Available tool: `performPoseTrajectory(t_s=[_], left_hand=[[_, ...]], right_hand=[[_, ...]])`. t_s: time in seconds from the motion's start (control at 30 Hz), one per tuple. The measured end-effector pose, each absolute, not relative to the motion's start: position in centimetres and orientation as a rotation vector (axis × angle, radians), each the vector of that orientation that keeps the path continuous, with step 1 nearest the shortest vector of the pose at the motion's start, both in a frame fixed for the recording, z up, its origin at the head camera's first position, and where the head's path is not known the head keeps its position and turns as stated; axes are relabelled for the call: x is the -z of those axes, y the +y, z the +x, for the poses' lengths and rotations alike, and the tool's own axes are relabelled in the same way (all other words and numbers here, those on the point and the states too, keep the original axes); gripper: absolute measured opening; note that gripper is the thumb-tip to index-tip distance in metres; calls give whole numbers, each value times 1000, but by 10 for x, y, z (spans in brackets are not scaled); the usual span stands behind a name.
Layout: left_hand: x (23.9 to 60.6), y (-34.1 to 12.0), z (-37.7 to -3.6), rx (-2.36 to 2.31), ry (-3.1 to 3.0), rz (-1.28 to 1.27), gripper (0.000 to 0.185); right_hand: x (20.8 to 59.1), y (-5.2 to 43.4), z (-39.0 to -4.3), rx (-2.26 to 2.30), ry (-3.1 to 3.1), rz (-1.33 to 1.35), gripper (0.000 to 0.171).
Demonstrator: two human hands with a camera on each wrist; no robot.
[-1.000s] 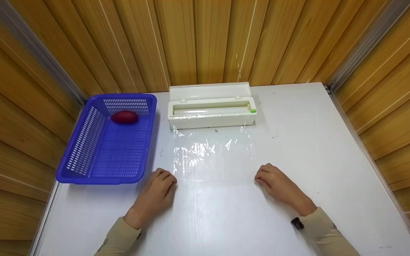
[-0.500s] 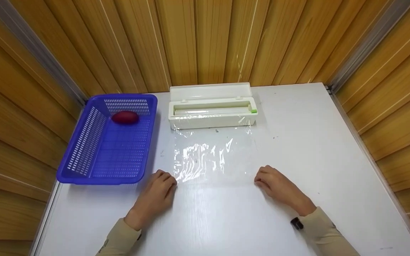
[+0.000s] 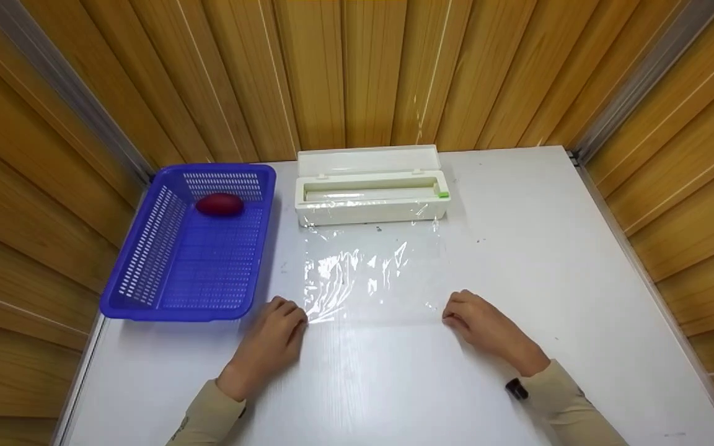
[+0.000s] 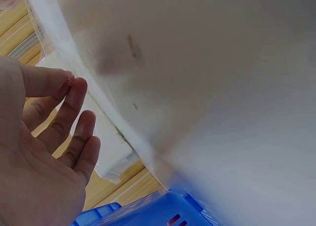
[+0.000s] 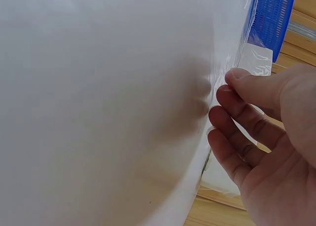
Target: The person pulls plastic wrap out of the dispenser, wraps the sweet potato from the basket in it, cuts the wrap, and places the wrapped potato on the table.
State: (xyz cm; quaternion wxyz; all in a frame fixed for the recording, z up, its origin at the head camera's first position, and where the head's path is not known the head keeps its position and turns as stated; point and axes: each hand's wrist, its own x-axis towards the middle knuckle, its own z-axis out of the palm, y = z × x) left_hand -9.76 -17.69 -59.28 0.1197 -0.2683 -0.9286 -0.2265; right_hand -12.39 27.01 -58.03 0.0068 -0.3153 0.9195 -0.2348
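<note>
A sheet of clear cling film (image 3: pixel 363 279) stretches over the white table from a white dispenser box (image 3: pixel 372 214) with its lid up. My left hand (image 3: pixel 272 334) pinches the sheet's near left corner between thumb and forefinger. At the near right corner, my right hand (image 3: pixel 490 329) pinches the film in the same way. In the left wrist view, a bit of film shows at the tips of the left hand (image 4: pixel 52 117). The right wrist view has the right hand's thumb (image 5: pixel 256 90) meeting the forefinger at the film's edge. Inside the box lies the film roll (image 3: pixel 369 194).
A blue plastic basket (image 3: pixel 211 272) stands at the left, close to the left hand. In its far part lies a dark red, oval thing (image 3: pixel 219 204) with a tapered end. Wood-look panels (image 3: pixel 369 74) wall in the white table (image 3: pixel 518 248) at the back and sides.
Both hands stay nearly in place. The glare and wrinkles on the film have shifted toward its near left corner, and its near edge shows more plainly.
</note>
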Motion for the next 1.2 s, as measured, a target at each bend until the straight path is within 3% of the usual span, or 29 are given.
performPoseTrajectory(t_s=[0.53, 1.2], left_hand=[[591, -177, -95, 632, -2675, -800, 11], [526, -169, -106, 416, -2558, -890, 9]], right_hand=[[579, 270, -122, 707, 2905, -1044, 7], [582, 268, -121, 590, 2997, -1195, 14]])
